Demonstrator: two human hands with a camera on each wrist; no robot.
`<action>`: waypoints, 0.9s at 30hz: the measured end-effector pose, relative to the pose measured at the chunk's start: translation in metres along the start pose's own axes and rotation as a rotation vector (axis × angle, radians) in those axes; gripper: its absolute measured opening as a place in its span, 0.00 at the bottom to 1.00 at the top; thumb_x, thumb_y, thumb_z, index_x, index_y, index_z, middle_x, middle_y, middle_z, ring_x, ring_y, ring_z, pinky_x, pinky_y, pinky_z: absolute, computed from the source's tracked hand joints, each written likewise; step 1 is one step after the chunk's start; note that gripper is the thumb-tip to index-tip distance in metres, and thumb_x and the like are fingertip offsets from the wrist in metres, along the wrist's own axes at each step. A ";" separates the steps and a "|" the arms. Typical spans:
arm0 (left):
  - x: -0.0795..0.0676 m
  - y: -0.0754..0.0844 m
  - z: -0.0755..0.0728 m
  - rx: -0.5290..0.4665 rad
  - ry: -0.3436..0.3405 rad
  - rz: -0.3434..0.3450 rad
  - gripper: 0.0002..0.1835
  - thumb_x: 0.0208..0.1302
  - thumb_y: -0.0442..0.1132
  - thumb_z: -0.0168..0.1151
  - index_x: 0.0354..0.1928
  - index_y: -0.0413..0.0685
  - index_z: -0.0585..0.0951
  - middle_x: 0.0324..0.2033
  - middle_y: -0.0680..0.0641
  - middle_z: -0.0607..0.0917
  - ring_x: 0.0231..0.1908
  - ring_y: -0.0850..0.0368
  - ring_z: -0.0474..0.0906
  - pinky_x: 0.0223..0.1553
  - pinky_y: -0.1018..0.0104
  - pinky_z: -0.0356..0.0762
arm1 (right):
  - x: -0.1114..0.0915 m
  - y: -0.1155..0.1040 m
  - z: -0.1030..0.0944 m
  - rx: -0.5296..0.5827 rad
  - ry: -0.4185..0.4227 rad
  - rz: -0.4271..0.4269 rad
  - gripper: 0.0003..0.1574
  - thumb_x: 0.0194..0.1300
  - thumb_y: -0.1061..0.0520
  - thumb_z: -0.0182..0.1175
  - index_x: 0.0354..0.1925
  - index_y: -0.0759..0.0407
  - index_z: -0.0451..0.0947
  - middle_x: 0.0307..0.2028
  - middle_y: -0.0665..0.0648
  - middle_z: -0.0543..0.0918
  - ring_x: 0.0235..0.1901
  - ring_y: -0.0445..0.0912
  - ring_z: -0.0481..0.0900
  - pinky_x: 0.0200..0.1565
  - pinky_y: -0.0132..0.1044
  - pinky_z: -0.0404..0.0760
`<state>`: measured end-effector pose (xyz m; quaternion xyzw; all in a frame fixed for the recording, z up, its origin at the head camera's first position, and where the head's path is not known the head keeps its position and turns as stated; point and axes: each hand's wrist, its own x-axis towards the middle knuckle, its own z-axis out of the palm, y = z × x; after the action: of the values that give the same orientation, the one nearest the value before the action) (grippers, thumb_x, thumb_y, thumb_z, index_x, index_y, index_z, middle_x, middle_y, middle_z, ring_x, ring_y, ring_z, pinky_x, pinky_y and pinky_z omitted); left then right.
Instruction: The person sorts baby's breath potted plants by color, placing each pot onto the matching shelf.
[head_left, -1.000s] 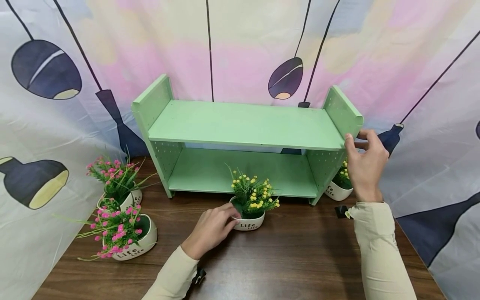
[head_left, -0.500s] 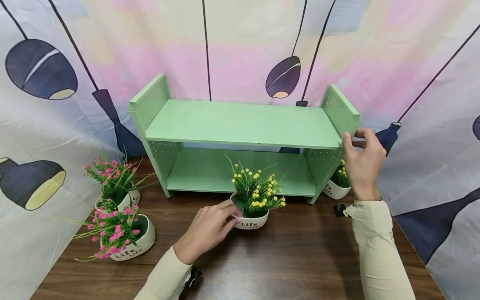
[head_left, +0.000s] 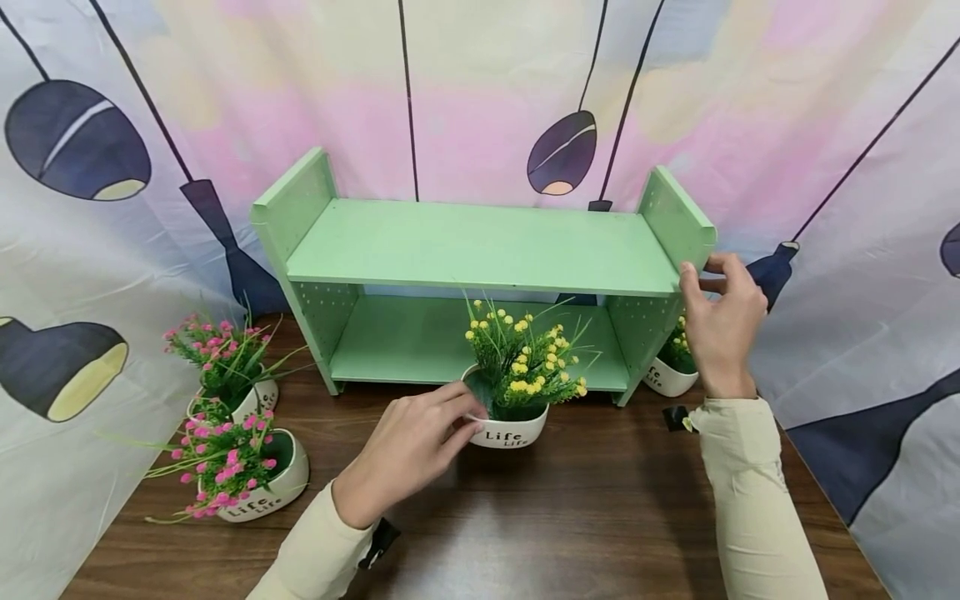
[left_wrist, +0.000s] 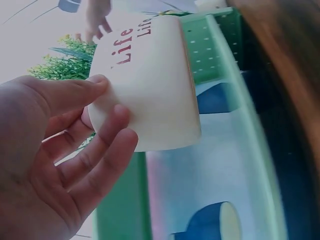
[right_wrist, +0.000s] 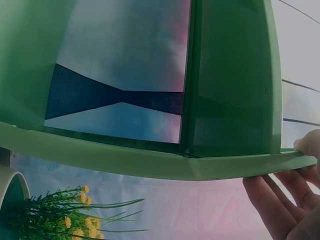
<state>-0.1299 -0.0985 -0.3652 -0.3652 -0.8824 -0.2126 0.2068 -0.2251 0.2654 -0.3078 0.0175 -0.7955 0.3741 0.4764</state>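
Observation:
In the head view my left hand (head_left: pixel 411 442) pinches the left rim of a white flowerpot (head_left: pixel 517 430) with yellow artificial flowers (head_left: pixel 531 358). The pot is marked "Life" and stands out before the shelf's lower board. The left wrist view shows the thumb and fingertips on the end of this flowerpot (left_wrist: pixel 150 85), its underside in sight. My right hand (head_left: pixel 723 325) grips the front edge of the right side panel of a green two-tier shelf (head_left: pixel 480 246). Thumb and fingers lie on either side of that panel (right_wrist: pixel 225 167) in the right wrist view.
Two white pots with pink flowers, a nearer pot (head_left: pixel 288 492) and a farther pot (head_left: pixel 258 400), stand on the brown wooden table (head_left: pixel 570 533) at the left. Another yellow-flowered pot (head_left: pixel 670 377) stands right of the shelf, partly behind my right hand. A patterned curtain (head_left: pixel 480 100) hangs behind.
My left hand has raised the yellow-flowered pot and moved it slightly right, tilting its flowers rightward. The right hand keeps its grip on the side panel. The whole view has shifted a little.

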 end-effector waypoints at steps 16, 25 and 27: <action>0.031 0.020 -0.044 -0.028 0.124 0.101 0.03 0.67 0.38 0.74 0.40 0.52 0.88 0.39 0.58 0.86 0.26 0.70 0.78 0.24 0.76 0.73 | 0.000 0.001 -0.001 0.006 -0.010 0.008 0.17 0.75 0.55 0.66 0.50 0.69 0.84 0.48 0.66 0.89 0.35 0.15 0.72 0.62 0.51 0.75; 0.055 0.023 -0.074 -0.088 0.166 0.096 0.03 0.70 0.37 0.72 0.43 0.52 0.88 0.41 0.57 0.86 0.34 0.68 0.84 0.29 0.69 0.78 | 0.000 -0.001 -0.001 -0.021 -0.012 0.025 0.17 0.76 0.55 0.65 0.51 0.69 0.84 0.49 0.63 0.89 0.35 0.15 0.72 0.39 0.22 0.70; 0.060 0.023 -0.080 -0.098 0.175 0.091 0.03 0.70 0.36 0.72 0.43 0.51 0.88 0.40 0.56 0.86 0.33 0.67 0.83 0.29 0.69 0.78 | 0.000 -0.001 -0.001 -0.023 -0.012 0.025 0.17 0.76 0.55 0.65 0.51 0.69 0.84 0.49 0.63 0.89 0.35 0.15 0.72 0.39 0.22 0.69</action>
<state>-0.1355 -0.0921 -0.2631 -0.3947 -0.8320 -0.2770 0.2742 -0.2234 0.2652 -0.3069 0.0045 -0.8027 0.3707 0.4671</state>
